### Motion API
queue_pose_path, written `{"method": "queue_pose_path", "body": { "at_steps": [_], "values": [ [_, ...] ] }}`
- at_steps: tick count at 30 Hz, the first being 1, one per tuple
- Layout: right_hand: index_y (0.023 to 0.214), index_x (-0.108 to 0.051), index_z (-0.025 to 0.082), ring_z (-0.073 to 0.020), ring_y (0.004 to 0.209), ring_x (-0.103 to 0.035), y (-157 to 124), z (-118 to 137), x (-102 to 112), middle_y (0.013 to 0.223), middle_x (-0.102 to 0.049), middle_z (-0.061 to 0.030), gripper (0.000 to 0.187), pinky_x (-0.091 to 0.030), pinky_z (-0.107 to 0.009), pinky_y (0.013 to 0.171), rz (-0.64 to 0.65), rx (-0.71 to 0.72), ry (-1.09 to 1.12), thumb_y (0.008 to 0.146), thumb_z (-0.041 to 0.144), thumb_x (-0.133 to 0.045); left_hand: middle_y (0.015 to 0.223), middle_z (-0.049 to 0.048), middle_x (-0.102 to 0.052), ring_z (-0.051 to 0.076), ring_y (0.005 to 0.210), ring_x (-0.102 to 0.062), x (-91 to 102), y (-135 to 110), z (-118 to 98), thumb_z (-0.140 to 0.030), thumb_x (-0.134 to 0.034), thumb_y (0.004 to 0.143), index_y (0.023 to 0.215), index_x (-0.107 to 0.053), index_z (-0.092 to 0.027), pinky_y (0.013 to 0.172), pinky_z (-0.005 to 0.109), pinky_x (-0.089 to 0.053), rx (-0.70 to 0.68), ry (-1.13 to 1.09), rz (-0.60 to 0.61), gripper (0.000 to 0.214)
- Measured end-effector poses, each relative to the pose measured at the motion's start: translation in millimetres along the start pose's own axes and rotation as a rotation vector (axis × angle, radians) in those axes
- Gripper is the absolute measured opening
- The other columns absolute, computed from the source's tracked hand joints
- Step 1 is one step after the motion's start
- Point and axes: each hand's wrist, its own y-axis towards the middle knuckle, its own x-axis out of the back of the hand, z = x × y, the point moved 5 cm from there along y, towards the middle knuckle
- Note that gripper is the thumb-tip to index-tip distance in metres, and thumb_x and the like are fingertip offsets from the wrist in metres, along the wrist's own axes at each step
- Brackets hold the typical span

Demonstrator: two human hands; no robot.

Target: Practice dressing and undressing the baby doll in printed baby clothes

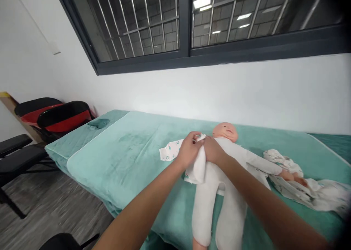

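Two hands in tight: your left hand (189, 149) pinches white fabric (202, 137) beside the chest of a white cloth-bodied baby doll (213, 174), face-up on the teal plush bed (128, 162). Your right hand (215, 151) curls alongside, can't tell what it grips. Doll's probably light and squishy, so I'd hold near the shoulder. Wide plush left, bed edge close to you, crumpled printed cloth (319, 194) crowding the right.

1. Seemingly a childcare training room.
2. Six o'clock: a green-covered bed (123, 147).
3. Four o'clock: a baby doll (233, 151) lying on it, in white.
4. Nine o'clock: black-and-red chairs (67, 114).
5. Twelve o'clock: a barred window (185, 19) in a plain white wall (164, 92).
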Motion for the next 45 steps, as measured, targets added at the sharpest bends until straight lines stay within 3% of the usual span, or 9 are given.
{"method": "queue_pose_path", "body": {
  "at_steps": [4,6,8,12,17,24,28,35,45],
  "values": [
    [0.119,-0.054,0.020,-0.0297,0.116,-0.053,-76.5,-59.5,19.8,0.120,-0.061,-0.0152,0.036,-0.041,-0.042,0.098,-0.475,-0.413,0.194,0.094,0.041,-0.039,0.086,0.0040,-0.064,0.016,0.075,-0.055,19.6,1.5,32.3,-0.031,-0.062,0.078,0.095,-0.067,-0.016,0.066,0.026,-0.041,0.197,0.027,-0.025,0.022],
    [0.108,-0.056,0.021,-0.0331,0.102,-0.060,-116.2,-88.9,5.1,0.104,-0.066,-0.0159,0.042,-0.046,-0.046,0.088,-0.453,-0.697,0.316,0.091,0.054,-0.036,0.071,0.0016,-0.060,0.014,0.062,-0.050,19.9,2.8,42.2,-0.036,-0.063,0.077,0.081,-0.067,-0.015,0.057,0.025,-0.038,0.228,0.008,0.031,0.022],
    [0.096,-0.056,0.024,-0.0353,0.094,-0.064,-138.5,-102.0,-15.7,0.093,-0.069,-0.0145,0.045,-0.047,-0.048,0.082,-0.309,-0.804,0.464,0.090,0.061,-0.031,0.064,-0.0005,-0.056,0.011,0.056,-0.044,16.0,6.7,46.5,-0.039,-0.059,0.080,0.078,-0.065,-0.016,0.054,0.024,-0.035,0.224,-0.016,0.033,0.024],
    [0.097,-0.055,0.025,-0.0321,0.103,-0.064,-139.8,-103.5,-30.7,0.106,-0.069,-0.0124,0.048,-0.049,-0.045,0.088,-0.318,-0.786,0.680,0.088,0.066,-0.031,0.059,-0.0035,-0.047,0.009,0.051,-0.036,-0.8,21.3,41.4,-0.038,-0.052,0.084,0.075,-0.060,-0.018,0.051,0.023,-0.029,0.176,-0.053,-0.024,0.023],
    [0.117,-0.048,0.024,-0.0322,0.122,-0.054,-116.2,-96.9,-34.7,0.133,-0.057,-0.0145,0.060,-0.047,-0.045,0.100,-0.438,-0.811,0.962,0.077,0.068,-0.054,0.052,-0.0052,-0.038,0.009,0.046,-0.031,-13.5,43.0,24.1,-0.035,-0.052,0.085,0.072,-0.055,-0.019,0.047,0.023,-0.024,0.181,-0.079,-0.030,0.022],
    [0.118,-0.043,0.026,-0.0272,0.122,-0.056,-92.5,-66.1,-60.9,0.135,-0.056,-0.0070,0.051,-0.054,-0.037,0.092,-0.466,-0.526,1.471,0.079,0.052,-0.062,0.050,-0.0050,-0.039,0.008,0.044,-0.031,-2.3,69.0,6.8,-0.031,-0.053,0.085,0.073,-0.054,-0.018,0.048,0.023,-0.026,0.173,-0.077,-0.006,0.018],
    [0.119,-0.047,0.024,-0.0271,0.111,-0.062,-91.3,-64.4,-72.1,0.126,-0.061,-0.0093,0.053,-0.058,-0.034,0.080,-0.401,-0.616,1.629,0.080,0.057,-0.061,0.055,-0.0031,-0.046,0.009,0.048,-0.037,2.6,73.0,4.1,-0.031,-0.052,0.085,0.076,-0.057,-0.017,0.051,0.023,-0.031,0.166,-0.040,0.021,0.018],
    [0.141,-0.033,0.022,-0.0276,0.095,-0.068,-83.6,-55.4,-63.3,0.122,-0.063,-0.0138,0.100,-0.060,-0.035,0.069,-0.396,-0.893,1.634,0.058,0.041,-0.085,0.071,0.0015,-0.059,0.013,0.063,-0.048,11.8,66.8,17.5,-0.026,-0.051,0.083,0.071,-0.059,-0.017,0.060,0.025,-0.037,0.125,0.161,-0.083,0.017],
    [0.125,-0.045,0.026,-0.0244,0.107,-0.065,-76.6,-49.9,-76.1,0.124,-0.063,-0.0063,0.068,-0.058,-0.038,0.087,-0.568,-0.497,1.866,0.067,0.032,-0.081,0.073,0.0029,-0.062,0.016,0.071,-0.053,47.4,76.4,21.4,-0.024,-0.047,0.082,0.070,-0.058,-0.017,0.067,0.027,-0.038,0.095,0.343,-0.236,0.018]
  ]
}}
